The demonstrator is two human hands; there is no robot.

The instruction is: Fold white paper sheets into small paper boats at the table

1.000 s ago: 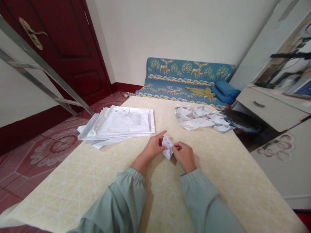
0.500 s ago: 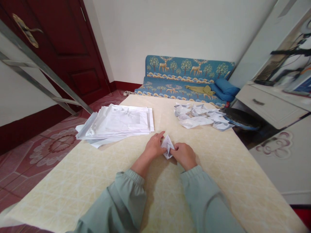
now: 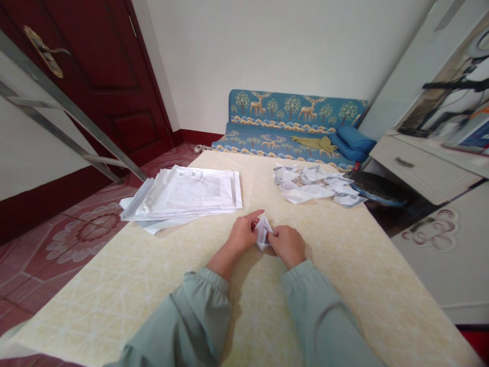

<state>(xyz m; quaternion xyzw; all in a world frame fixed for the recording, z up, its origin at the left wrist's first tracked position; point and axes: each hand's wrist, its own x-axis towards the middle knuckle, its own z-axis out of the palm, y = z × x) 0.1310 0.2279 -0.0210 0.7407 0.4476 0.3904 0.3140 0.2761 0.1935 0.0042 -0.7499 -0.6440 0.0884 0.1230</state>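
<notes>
Between my hands, over the middle of the table, is a small folded white paper boat [image 3: 263,238], its middle peak pointing up and its sides spread. My left hand [image 3: 243,232] grips its left side, with the index finger stretched out past the top. On the right side, my right hand [image 3: 289,243] pinches the paper between thumb and curled fingers. The fingertips against the paper are partly hidden.
A stack of white paper sheets [image 3: 191,191] lies at the left on the patterned tablecloth [image 3: 153,285]. Several folded paper pieces [image 3: 309,183] are grouped at the far right. Behind the table stands a blue sofa [image 3: 260,132]; a white cabinet [image 3: 424,168] is at right.
The paper between my hands has opened wider, and a hollow now shows beside its peak. Both hands have shifted only slightly.
</notes>
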